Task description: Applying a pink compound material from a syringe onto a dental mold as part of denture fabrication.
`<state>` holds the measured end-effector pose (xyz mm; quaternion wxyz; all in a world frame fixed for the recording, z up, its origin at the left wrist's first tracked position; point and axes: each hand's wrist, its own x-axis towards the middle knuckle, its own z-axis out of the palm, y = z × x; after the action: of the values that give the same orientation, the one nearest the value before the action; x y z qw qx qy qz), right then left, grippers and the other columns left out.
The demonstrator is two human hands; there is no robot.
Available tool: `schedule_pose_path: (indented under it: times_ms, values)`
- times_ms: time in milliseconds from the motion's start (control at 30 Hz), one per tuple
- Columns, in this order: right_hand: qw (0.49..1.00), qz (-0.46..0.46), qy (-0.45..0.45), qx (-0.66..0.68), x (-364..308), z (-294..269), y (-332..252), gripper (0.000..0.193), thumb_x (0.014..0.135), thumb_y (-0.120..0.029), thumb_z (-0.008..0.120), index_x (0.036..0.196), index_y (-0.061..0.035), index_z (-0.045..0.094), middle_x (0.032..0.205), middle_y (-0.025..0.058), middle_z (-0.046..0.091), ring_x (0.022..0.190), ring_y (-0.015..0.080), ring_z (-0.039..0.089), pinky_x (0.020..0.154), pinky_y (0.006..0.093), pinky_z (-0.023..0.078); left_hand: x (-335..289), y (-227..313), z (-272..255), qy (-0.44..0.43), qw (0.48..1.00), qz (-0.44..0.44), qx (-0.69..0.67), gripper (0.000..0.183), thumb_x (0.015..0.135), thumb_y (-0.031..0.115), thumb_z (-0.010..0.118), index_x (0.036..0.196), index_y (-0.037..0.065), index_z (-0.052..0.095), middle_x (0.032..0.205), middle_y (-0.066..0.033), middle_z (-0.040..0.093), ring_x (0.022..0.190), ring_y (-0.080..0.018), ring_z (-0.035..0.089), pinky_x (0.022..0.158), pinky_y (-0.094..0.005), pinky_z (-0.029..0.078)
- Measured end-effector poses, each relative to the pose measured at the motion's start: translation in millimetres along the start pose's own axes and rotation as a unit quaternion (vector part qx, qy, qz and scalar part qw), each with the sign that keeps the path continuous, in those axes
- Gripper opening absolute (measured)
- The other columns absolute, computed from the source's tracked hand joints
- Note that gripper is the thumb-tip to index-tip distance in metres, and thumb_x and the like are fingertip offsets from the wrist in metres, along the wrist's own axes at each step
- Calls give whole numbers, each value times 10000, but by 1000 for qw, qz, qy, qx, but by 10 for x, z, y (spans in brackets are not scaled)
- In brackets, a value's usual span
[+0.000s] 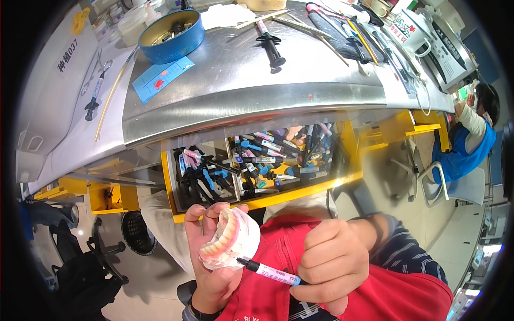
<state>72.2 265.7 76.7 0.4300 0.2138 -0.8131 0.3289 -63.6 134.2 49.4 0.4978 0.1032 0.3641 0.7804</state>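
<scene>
My left hand is closed around a dental model, a white cast with a row of cream teeth and pink gum along its edge. Its thumb presses the underside while the fingers wrap behind. Gripped in my right hand is a slim syringe with a pale label and a black tip. That tip points left and meets, or nearly meets, the lower edge of the model; I cannot tell whether it touches. The syringe's rear end is hidden in my right fist.
Beyond my hands an open yellow drawer holds many syringes. On the metal bench are a blue round tin, a blue packet, a black syringe, brushes and a white mug. A person in blue sits at far right.
</scene>
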Motion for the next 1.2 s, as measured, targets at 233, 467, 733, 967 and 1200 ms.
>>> schedule_pose_path:
  times_ms: [233, 467, 733, 967, 1200]
  values:
    - [1000, 7, 3, 4, 6, -9, -25, 437, 988, -300, 434, 724, 13, 587, 610, 25, 402, 486, 147, 417, 440, 272, 304, -3, 3, 1, -2, 1000, -5, 5, 916, 580, 231, 777, 1343, 126, 280, 1261, -111, 461, 1246, -296, 484, 1051, -343, 402]
    - [1000, 2, -1, -11, 4, -33, -3, 562, 1036, -363, 338, 739, 10, 635, 586, 31, 477, 446, 96, 406, 408, 229, 276, -5, 4, 1, -4, 1000, -8, 13, 925, 577, 251, 787, 1343, 126, 283, 1265, -102, 459, 1251, -290, 476, 1047, -337, 394]
    - [1000, 2, -18, 18, 38, -42, -10, 560, 1037, -353, 338, 724, 8, 630, 586, 29, 476, 447, 94, 406, 410, 229, 271, -2, -20, -35, -8, 998, 38, 45, 920, 607, 239, 812, 1349, 120, 281, 1236, -90, 438, 1221, -283, 476, 1011, -337, 411]
    - [1000, 3, -2, -2, -7, 15, -26, 555, 1036, -349, 342, 725, 7, 632, 573, 24, 470, 442, 90, 402, 409, 227, 267, -12, -22, -81, 12, 989, 67, 134, 963, 625, 304, 833, 1374, 114, 258, 1222, -85, 409, 1189, -257, 459, 971, -321, 406]
    - [1000, 6, -21, 18, 40, 8, -7, 552, 1037, -344, 341, 732, 10, 634, 571, 25, 471, 440, 91, 406, 406, 227, 271, -11, -1, -131, -4, 993, 58, 106, 924, 619, 200, 816, 1331, 140, 230, 1257, -90, 361, 1187, -244, 443, 1004, -370, 416]
